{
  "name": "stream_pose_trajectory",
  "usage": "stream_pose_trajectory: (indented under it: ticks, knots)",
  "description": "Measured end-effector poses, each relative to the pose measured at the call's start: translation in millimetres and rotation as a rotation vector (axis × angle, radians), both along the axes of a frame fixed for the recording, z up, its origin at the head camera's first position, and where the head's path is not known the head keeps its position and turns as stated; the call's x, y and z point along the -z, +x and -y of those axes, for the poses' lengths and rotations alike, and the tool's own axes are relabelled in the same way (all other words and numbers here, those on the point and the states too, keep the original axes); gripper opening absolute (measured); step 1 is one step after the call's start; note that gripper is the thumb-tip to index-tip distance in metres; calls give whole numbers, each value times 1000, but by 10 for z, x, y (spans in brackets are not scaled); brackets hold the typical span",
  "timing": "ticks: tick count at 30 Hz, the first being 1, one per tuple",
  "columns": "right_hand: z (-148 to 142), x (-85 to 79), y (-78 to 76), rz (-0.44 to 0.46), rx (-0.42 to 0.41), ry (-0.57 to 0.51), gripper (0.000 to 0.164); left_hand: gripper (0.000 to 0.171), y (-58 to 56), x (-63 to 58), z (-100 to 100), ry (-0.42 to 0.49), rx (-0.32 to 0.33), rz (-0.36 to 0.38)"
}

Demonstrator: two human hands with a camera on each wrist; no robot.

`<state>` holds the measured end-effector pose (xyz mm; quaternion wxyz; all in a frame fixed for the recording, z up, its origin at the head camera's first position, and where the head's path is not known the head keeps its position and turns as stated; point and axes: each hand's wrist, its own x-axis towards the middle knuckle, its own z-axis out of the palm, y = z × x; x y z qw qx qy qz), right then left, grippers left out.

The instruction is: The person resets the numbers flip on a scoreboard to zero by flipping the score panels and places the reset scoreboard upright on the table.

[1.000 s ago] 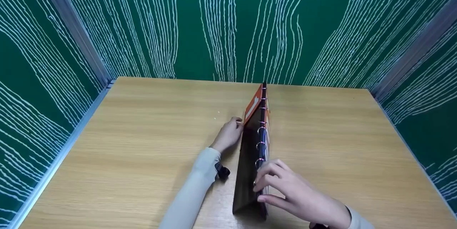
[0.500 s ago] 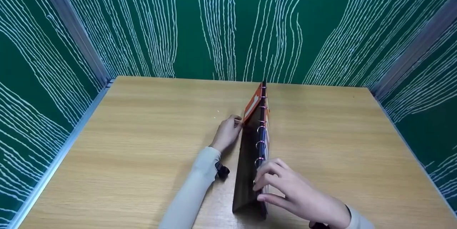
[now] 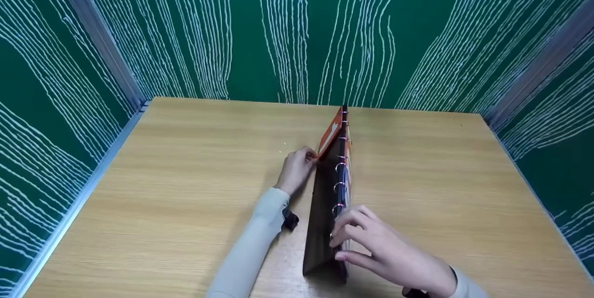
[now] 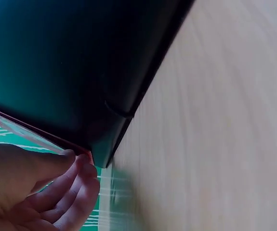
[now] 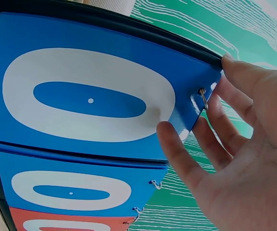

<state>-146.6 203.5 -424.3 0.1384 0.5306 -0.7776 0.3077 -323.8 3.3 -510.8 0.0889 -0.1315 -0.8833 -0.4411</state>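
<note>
A black tabletop flip scoreboard (image 3: 320,228) stands tent-like on the table, its ringed top edge running away from me. At its far end, my left hand (image 3: 297,168) pinches the lower edge of an orange number card (image 3: 330,134) on the left side, thumb against fingertips. My right hand (image 3: 380,249) grips the near end by the top edge, fingers spread beside the rings. In the right wrist view, one finger lies over the face of a large blue card (image 5: 90,91) showing 0, and the thumb touches the black edge.
Beside the large card, the right wrist view shows a smaller blue 0 card (image 5: 71,192) and an orange one (image 5: 56,214). The wooden table (image 3: 185,172) ends against a green wall (image 3: 260,33) with white wavy lines.
The left hand has shifted very slightly at the orange card's edge. The right hand and the scoreboard stay where they were.
</note>
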Motion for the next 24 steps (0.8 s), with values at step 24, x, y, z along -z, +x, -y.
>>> stream_pose_trajectory:
  ticks: [24]
  knots:
    - [13,-26,29,16,22,24,22,5,-26,-50,96,-37,-4,-40]
